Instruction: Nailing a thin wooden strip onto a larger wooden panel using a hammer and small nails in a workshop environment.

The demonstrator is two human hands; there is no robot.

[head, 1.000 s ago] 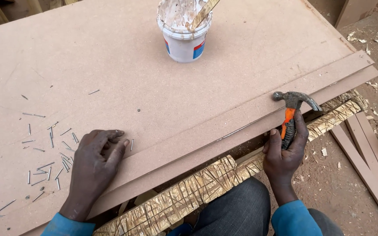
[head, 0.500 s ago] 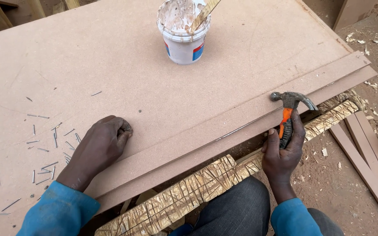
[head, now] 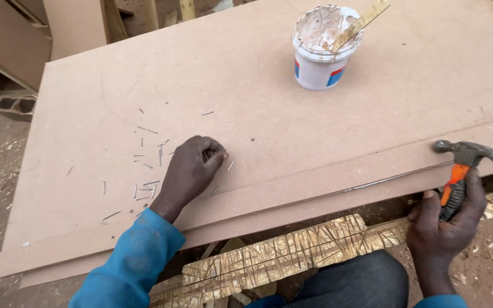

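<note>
Count: one large brown fibreboard sheet (head: 326, 148) lying flat, with one narrower strip of the same board (head: 338, 191) laid along its near edge. One white plastic tub (head: 322, 54) stands upright on the far part of the sheet, smeared inside with pale paste; one flat wooden stick (head: 362, 24) leans out of it to the right. One claw hammer (head: 464, 171), steel head, orange and black handle. Loose small nails (head: 144, 165) scattered on the sheet: about twenty visible, though some are too small to count surely. One rough slab of pressed straw-coloured board (head: 292, 254) lies under the near edge.

Left hand (head: 192, 168): rests on the sheet among the nails, knuckles up, wrist in a blue sleeve (head: 135, 268) coming from the lower left. Fingers are curled inward with thumb and fingertips pinched together at the upper right of the hand; whether a nail sits in the pinch cannot be made out. One nail lies just beside the fingertips, others to the left of the hand.

Right hand (head: 443, 225): off the near right edge of the sheet, fist closed round the hammer handle, hammer upright, head above the hand and level with the strip's edge, claw pointing right.
</note>
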